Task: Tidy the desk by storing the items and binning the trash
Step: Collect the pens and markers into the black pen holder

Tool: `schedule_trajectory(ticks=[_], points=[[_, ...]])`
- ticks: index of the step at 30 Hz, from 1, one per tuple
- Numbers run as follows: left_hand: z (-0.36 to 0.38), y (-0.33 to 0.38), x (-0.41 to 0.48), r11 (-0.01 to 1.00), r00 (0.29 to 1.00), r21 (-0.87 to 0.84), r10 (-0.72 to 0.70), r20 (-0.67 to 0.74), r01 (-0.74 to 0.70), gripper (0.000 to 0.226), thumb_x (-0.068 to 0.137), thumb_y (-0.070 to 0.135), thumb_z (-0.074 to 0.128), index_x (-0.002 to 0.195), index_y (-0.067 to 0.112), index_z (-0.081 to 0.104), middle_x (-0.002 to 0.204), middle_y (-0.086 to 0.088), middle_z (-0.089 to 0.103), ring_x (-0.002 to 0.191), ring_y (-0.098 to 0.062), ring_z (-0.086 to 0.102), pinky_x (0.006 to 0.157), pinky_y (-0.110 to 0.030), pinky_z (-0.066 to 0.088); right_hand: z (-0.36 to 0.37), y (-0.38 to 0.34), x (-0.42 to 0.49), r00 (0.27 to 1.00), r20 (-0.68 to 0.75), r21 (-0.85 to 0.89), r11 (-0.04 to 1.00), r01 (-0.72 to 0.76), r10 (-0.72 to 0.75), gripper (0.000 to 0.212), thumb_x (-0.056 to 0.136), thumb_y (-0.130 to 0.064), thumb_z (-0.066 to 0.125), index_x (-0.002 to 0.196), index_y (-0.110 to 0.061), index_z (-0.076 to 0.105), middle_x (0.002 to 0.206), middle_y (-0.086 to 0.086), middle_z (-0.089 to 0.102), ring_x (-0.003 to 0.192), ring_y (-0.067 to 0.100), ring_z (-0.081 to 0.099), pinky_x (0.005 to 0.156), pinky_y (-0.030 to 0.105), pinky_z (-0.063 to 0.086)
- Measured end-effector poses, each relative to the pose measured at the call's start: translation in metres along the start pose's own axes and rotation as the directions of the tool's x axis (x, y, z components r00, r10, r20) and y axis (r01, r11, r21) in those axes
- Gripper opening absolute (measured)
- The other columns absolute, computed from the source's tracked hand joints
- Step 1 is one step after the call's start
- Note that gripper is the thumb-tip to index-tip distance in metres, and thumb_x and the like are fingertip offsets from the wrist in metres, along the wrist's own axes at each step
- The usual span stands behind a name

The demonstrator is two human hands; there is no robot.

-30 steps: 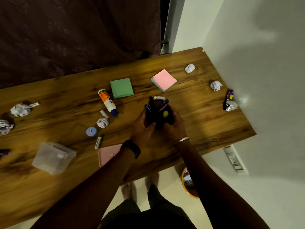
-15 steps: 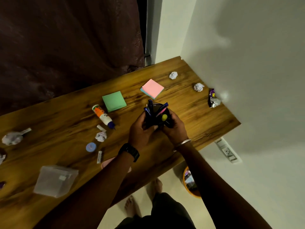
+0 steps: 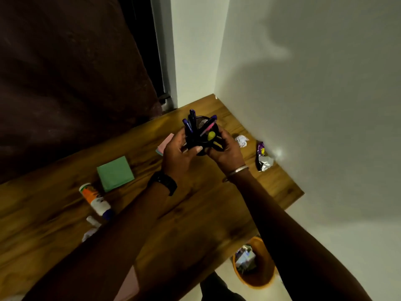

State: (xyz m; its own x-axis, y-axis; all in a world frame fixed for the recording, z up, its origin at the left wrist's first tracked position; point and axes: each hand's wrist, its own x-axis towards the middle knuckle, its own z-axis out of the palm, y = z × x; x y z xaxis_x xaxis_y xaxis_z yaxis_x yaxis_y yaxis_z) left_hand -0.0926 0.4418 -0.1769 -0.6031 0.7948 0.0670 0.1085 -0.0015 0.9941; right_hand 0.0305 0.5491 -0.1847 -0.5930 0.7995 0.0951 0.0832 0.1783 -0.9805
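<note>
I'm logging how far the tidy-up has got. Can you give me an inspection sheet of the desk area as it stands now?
Surface: wooden desk, set into a corner of white walls.
Job's things: black mesh pen holder with pens in it; green note pad, pink note pad and glue bottle lie on the desk.
Clutter: crumpled paper ball and foil wrapper near the wall; blurred white scrap near the glue bottle.
Hands: left hand and right hand both grip the pen holder.
Cables: nothing seen.
Surroundings: orange bin on the floor beside the desk, trash inside; dark curtain behind.
</note>
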Motion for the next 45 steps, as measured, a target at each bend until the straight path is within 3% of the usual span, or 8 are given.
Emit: schedule_trajectory(ticks=[6,14,19,21,27,31,36,45], points=[[0.029,-0.003,0.086,0.999,1.0,0.038,-0.005,-0.005,0.006,0.058,0.087,0.01,0.072,0.13,0.046,0.057,0.124,0.018,0.069,0.122,-0.006,0.063,0.102,-0.039,0.055,-0.025,0.015,0.09,1.0,0.0,-0.01,1.0,0.016,-0.016,0.067,0.077,-0.015,0.078,0.139,-0.019,0.055,0.131,0.007,0.062,0.117,0.022,0.064,0.096,0.038,0.057],[0.053,-0.022,0.178,0.973,1.0,0.229,0.008,0.011,-0.01,0.042,0.091,0.009,0.071,0.131,0.019,0.064,0.114,0.006,0.073,0.101,0.006,0.066,0.082,-0.014,0.054,-0.035,0.046,0.173,0.996,-0.059,-0.11,0.992,-0.068,0.062,0.068,0.072,-0.027,0.074,0.138,-0.02,0.058,0.127,0.005,0.066,0.114,0.019,0.066,0.098,0.042,0.056],[0.06,-0.043,0.207,0.962,0.999,0.273,-0.02,-0.029,0.027,0.045,0.088,0.012,0.072,0.131,0.022,0.064,0.119,0.008,0.072,0.11,-0.002,0.066,0.093,-0.02,0.055,-0.033,0.049,0.199,0.991,-0.093,-0.065,0.993,-0.101,0.094,0.051,0.081,0.005,0.07,0.13,-0.01,0.063,0.113,-0.001,0.069,0.104,0.017,0.068,0.091,0.022,0.056],[0.063,-0.049,0.212,0.964,0.997,0.261,-0.042,-0.065,0.057,0.046,0.086,0.011,0.074,0.131,0.02,0.064,0.119,0.006,0.072,0.112,-0.01,0.067,0.095,-0.024,0.055,-0.03,0.056,0.204,0.989,-0.095,-0.031,0.993,-0.114,0.11,0.052,0.079,0.009,0.069,0.128,-0.01,0.064,0.113,0.0,0.071,0.105,0.019,0.069,0.095,0.03,0.057],[0.067,-0.064,0.218,0.961,0.978,0.229,-0.121,-0.167,0.158,0.054,0.082,0.015,0.081,0.131,0.014,0.058,0.121,0.001,0.069,0.113,-0.014,0.066,0.097,-0.035,0.056,-0.019,0.071,0.212,0.973,-0.17,-0.051,0.984,-0.17,0.16,0.04,0.079,-0.002,0.073,0.118,-0.01,0.069,0.106,-0.004,0.074,0.101,0.01,0.07,0.091,0.031,0.054],[0.07,-0.063,0.223,0.948,0.973,0.259,-0.136,-0.187,0.183,0.055,0.082,0.019,0.083,0.131,0.012,0.059,0.117,0.002,0.067,0.109,-0.014,0.066,0.084,-0.013,0.052,-0.022,0.078,0.208,0.956,-0.154,-0.166,0.947,-0.276,0.252,0.048,0.086,-0.015,0.075,0.13,-0.012,0.057,0.109,-0.007,0.056,0.098,0.005,0.052,0.085,0.019,0.041],[0.071,-0.059,0.219,0.932,0.967,0.292,-0.16,-0.197,0.213,0.055,0.085,0.017,0.081,0.134,0.008,0.058,0.117,0.002,0.066,0.103,-0.009,0.061,0.07,0.002,0.044,-0.008,0.123,0.223,0.933,-0.254,-0.014,0.964,-0.266,0.254,0.043,0.067,-0.019,0.08,0.107,-0.007,0.07,0.1,0.008,0.075,0.093,0.023,0.073,0.088,0.051,0.058],[0.055,-0.04,0.177,0.913,0.961,0.334,-0.163,-0.224,0.233,0.034,0.088,-0.001,0.069,0.122,0.007,0.064,0.101,-0.002,0.062,0.099,-0.019,0.061,0.085,-0.03,0.054,-0.022,0.059,0.17,0.957,-0.244,-0.142,0.97,-0.197,0.159,0.034,0.075,0.005,0.075,0.107,-0.007,0.072,0.093,0.003,0.071,0.084,0.014,0.064,0.081,0.02,0.052]])
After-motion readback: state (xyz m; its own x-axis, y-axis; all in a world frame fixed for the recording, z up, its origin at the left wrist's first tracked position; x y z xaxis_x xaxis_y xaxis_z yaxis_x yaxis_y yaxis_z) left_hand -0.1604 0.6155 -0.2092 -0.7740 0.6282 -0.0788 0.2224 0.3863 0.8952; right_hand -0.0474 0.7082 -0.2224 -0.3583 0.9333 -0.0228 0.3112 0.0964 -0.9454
